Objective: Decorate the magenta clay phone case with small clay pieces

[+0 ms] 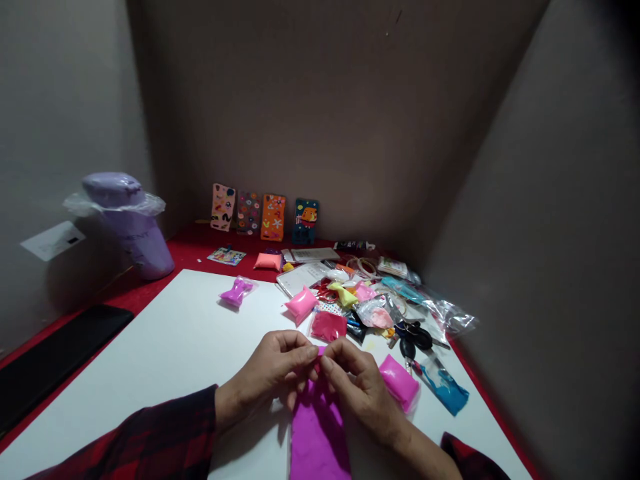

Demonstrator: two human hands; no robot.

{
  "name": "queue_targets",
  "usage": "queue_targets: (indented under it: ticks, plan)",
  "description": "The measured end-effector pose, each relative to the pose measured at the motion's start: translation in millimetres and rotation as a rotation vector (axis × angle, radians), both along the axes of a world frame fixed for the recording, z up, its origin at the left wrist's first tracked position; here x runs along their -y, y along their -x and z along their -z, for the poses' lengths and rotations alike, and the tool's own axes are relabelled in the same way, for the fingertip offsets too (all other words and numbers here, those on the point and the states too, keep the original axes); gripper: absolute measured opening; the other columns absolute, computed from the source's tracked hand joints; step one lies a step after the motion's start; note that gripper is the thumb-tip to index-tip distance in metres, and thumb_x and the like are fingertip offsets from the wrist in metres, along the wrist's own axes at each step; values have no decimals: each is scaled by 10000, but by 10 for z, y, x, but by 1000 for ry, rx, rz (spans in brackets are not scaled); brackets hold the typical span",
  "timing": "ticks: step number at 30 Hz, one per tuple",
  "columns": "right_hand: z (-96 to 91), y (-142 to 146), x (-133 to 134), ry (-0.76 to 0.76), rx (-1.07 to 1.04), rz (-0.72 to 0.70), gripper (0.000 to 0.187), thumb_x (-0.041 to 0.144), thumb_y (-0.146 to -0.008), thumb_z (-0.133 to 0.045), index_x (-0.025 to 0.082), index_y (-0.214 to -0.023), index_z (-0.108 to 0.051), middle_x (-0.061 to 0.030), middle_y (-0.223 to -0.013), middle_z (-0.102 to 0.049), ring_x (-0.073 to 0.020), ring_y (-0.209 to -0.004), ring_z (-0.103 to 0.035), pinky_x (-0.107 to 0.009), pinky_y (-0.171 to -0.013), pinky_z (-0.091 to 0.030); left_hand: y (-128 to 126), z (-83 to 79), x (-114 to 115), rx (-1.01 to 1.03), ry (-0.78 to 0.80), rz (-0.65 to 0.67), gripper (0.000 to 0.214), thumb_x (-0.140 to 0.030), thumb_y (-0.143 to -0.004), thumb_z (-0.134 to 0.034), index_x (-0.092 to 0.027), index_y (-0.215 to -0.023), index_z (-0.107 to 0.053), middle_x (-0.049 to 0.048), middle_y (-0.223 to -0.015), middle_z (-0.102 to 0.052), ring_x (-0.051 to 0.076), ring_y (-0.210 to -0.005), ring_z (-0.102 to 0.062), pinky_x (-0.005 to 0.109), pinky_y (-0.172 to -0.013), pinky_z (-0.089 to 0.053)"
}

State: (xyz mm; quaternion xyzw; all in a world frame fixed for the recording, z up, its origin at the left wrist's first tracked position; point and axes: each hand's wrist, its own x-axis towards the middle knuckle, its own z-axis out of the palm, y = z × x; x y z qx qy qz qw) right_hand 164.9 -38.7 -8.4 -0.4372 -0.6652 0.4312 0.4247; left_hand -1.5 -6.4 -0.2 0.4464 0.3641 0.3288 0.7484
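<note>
A long, flat piece of purple clay (320, 433), shaped like a phone case, lies before me and runs off the bottom of the view. Over its far end, my left hand (275, 367) is closed, thumb and fingers pinching purple clay. My right hand (360, 383) is closed in a pinch just beside it, fingertips almost touching the left ones. The exact bit between the fingers is mostly hidden. To the right of my right hand sits a bright pink clay packet (400, 383). A dark red packet (329, 326) lies just beyond my fingertips.
A white board (175, 353) covers much of the red cloth (185, 250). Clay packets, scissors (415, 337) and bags crowd the right. A small purple packet (237, 291) lies left. Decorated phone cases (273, 217) lean at the back, near a purple tumbler (140, 240).
</note>
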Motion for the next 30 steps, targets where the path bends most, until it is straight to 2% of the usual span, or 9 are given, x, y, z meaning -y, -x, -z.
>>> queue_targets:
  ticks: [9,15,19,24,30]
  plan:
    - [44,-7,1,-1,7,23,294,405,-917,-484,164,-757,-533,-16,-680,-575,-119,-585,-520,-226,-536,-416,7,47,-15,47,13,4,313,-394,-776,-675,-120,-682,-556,21,-593,-641,62,-338,-516,136,-304,-394]
    - [38,1,1,-15,8,40,282,378,-915,-492,166,-730,-515,-6,-638,-552,-113,-564,-489,-225,-522,-402,9,64,-17,37,17,1,281,-352,-757,-701,-114,-704,-561,31,-599,-641,72,-368,-533,137,-310,-414]
    - [39,1,-2,-14,-6,37,264,362,-917,-494,167,-741,-521,-6,-649,-553,-110,-564,-486,-224,-521,-394,11,59,-13,50,9,9,294,-373,-793,-660,-113,-700,-563,26,-598,-639,60,-347,-522,130,-308,-402]
    - [39,1,-2,2,-12,26,262,363,-916,-495,165,-748,-529,-11,-658,-561,-118,-579,-512,-226,-525,-402,5,29,-9,8,-11,-10,295,-367,-735,-716,-117,-701,-562,14,-587,-637,64,-350,-524,130,-301,-405]
    - [35,-2,0,22,-19,17,268,368,-918,-486,159,-755,-525,-10,-653,-545,-117,-568,-510,-231,-523,-404,-9,15,2,-9,-7,-36,316,-396,-733,-708,-126,-695,-550,8,-576,-628,62,-347,-512,133,-305,-398]
